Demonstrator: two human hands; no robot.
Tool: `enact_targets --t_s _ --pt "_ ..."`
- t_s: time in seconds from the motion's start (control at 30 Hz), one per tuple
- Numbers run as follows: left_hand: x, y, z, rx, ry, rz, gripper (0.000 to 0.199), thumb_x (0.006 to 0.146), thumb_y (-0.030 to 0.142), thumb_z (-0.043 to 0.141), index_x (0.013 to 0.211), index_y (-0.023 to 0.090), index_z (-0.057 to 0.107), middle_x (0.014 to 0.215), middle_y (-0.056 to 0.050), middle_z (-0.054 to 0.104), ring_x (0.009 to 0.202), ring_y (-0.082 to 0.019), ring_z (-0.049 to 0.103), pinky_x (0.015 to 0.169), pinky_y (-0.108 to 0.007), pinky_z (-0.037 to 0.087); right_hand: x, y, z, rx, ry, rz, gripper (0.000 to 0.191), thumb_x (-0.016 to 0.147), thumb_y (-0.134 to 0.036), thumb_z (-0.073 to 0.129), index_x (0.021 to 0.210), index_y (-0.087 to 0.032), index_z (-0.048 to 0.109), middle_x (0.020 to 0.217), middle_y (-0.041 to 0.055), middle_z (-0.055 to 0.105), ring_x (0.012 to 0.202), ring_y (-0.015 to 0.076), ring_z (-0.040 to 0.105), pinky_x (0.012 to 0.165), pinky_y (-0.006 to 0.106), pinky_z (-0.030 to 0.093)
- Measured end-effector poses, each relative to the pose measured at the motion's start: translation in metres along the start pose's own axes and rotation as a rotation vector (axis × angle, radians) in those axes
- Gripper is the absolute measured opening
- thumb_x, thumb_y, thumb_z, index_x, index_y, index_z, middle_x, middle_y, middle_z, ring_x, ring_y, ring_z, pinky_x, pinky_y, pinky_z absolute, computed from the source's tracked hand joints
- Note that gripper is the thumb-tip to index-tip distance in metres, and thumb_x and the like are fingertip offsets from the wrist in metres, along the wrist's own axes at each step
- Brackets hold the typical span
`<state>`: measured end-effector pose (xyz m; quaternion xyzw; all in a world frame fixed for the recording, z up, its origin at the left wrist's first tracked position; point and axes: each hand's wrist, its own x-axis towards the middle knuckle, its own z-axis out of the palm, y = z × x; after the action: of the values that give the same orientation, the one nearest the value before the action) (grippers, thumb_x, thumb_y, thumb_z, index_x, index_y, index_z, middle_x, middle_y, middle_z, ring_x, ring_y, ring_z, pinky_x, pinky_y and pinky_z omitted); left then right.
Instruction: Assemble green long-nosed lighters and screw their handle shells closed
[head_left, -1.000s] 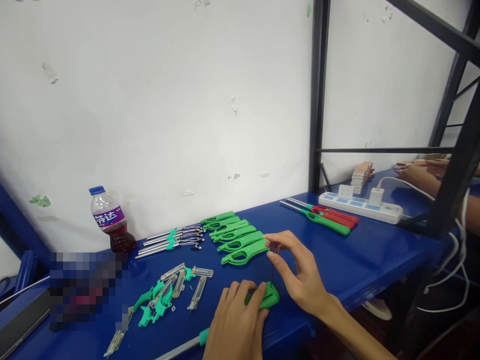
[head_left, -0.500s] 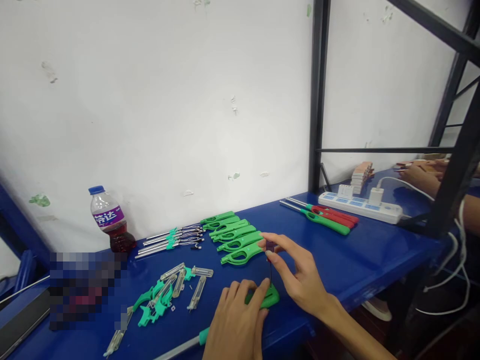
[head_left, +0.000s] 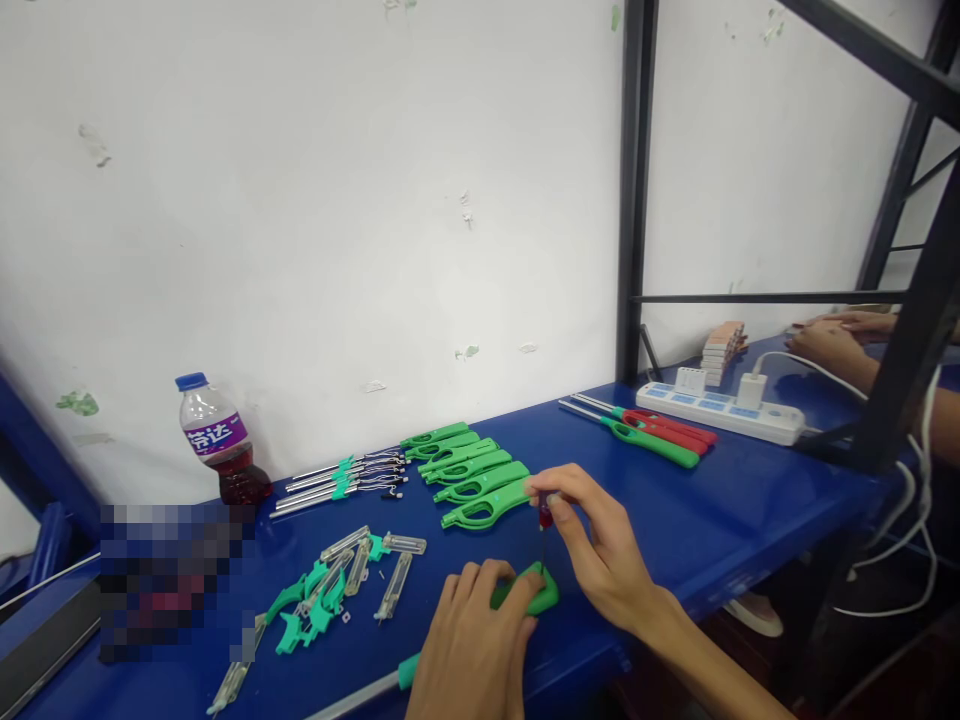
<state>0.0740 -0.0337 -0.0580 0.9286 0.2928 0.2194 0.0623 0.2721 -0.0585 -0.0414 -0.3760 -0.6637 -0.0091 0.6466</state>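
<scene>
The green casing [head_left: 549, 598] lies on the blue table [head_left: 592, 640], its end showing past your left hand [head_left: 472, 640]. That hand is closed over the casing, fingers curled together; its index fingertip now reaches farther along the casing than half a second ago, close against the thin shaft standing there. Above the casing, your right hand [head_left: 600, 550] pinches the screwdriver [head_left: 545, 512] between thumb and forefinger, the other fingers loosely bent. The thumb has shifted against the handle, so more of its red lower part shows than before; the shaft still points down onto the casing, though its tip is hard to make out.

The row of green handles [head_left: 491, 505] beyond the casing has not moved, nor have the clear and teal parts [head_left: 322, 605] to its left. The finished-looking red and green lighters [head_left: 660, 443] far to the casing's right also lie as they did. Farther right of it, a co-worker's hands [head_left: 832, 345] have come closer together.
</scene>
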Motion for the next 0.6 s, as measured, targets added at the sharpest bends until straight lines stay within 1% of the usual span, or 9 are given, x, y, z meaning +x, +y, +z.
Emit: enact_targets --t_s 0.1,0.17,0.27,0.37,0.43,0.53,0.6 --pt "0.0007 -0.0002 -0.0014 0.005 -0.011 0.024 0.046 0.101 0.012 0.049 0.133 0.041 0.066 0.122 -0.001 0.070 0.104 -0.026 0.067 0.092 -0.041 0.053 -0.0013 0.0009 -0.0002 0.023 -0.002 0.012 0.033 0.111 -0.016 0.047 0.133 -0.032 0.065 0.120 0.0067 0.071 0.099 0.0195 0.069 0.074 0.031 0.060" --pt "0.0005 -0.0013 -0.0004 0.019 -0.008 0.043 0.048 0.100 0.011 0.049 0.134 0.041 0.066 0.122 -0.002 0.070 0.103 -0.026 0.067 0.089 -0.040 0.052 -0.0011 0.0015 0.0003 0.028 0.007 0.010 0.032 0.110 -0.015 0.048 0.132 -0.031 0.065 0.117 0.0057 0.071 0.094 0.0184 0.070 0.073 0.030 0.060" --pt "-0.0004 -0.0030 0.0030 0.046 0.015 0.063 0.054 0.098 0.008 0.051 0.138 0.042 0.064 0.121 -0.003 0.070 0.102 -0.026 0.067 0.088 -0.039 0.052 0.0004 0.0019 0.0013 0.018 0.039 -0.011 0.033 0.108 -0.015 0.053 0.134 -0.032 0.065 0.106 0.0032 0.070 0.084 0.0163 0.067 0.071 0.030 0.059" --pt "-0.0007 -0.0041 0.0056 0.060 0.032 0.067 0.056 0.097 0.007 0.053 0.138 0.044 0.064 0.120 -0.003 0.070 0.100 -0.026 0.068 0.086 -0.040 0.052 0.0023 0.0011 0.0019 -0.003 0.063 -0.024 0.039 0.106 -0.016 0.060 0.140 -0.033 0.063 0.099 0.0019 0.066 0.083 0.0161 0.064 0.069 0.028 0.057" --pt "-0.0004 -0.0044 0.0058 0.068 0.030 0.068 0.055 0.096 0.008 0.055 0.137 0.044 0.065 0.119 -0.002 0.070 0.099 -0.026 0.068 0.086 -0.040 0.053 0.0032 0.0002 0.0016 -0.012 0.061 -0.029 0.039 0.104 -0.017 0.064 0.139 -0.034 0.065 0.095 0.0011 0.063 0.081 0.0154 0.062 0.067 0.026 0.056" --pt "0.0002 -0.0045 0.0046 0.064 0.019 0.073 0.056 0.096 0.008 0.055 0.138 0.044 0.064 0.121 -0.002 0.070 0.101 -0.026 0.068 0.086 -0.040 0.053 0.0039 -0.0015 0.0002 -0.010 0.049 -0.041 0.037 0.103 -0.018 0.067 0.136 -0.035 0.067 0.096 0.0007 0.063 0.078 0.0145 0.060 0.064 0.025 0.055" --pt "0.0003 -0.0043 0.0039 0.058 0.017 0.074 0.057 0.096 0.007 0.054 0.139 0.044 0.063 0.122 -0.002 0.070 0.102 -0.026 0.068 0.087 -0.040 0.053 0.0039 -0.0024 -0.0008 -0.007 0.029 -0.040 0.035 0.104 -0.020 0.064 0.136 -0.034 0.067 0.100 0.0019 0.066 0.082 0.0156 0.063 0.067 0.026 0.057"
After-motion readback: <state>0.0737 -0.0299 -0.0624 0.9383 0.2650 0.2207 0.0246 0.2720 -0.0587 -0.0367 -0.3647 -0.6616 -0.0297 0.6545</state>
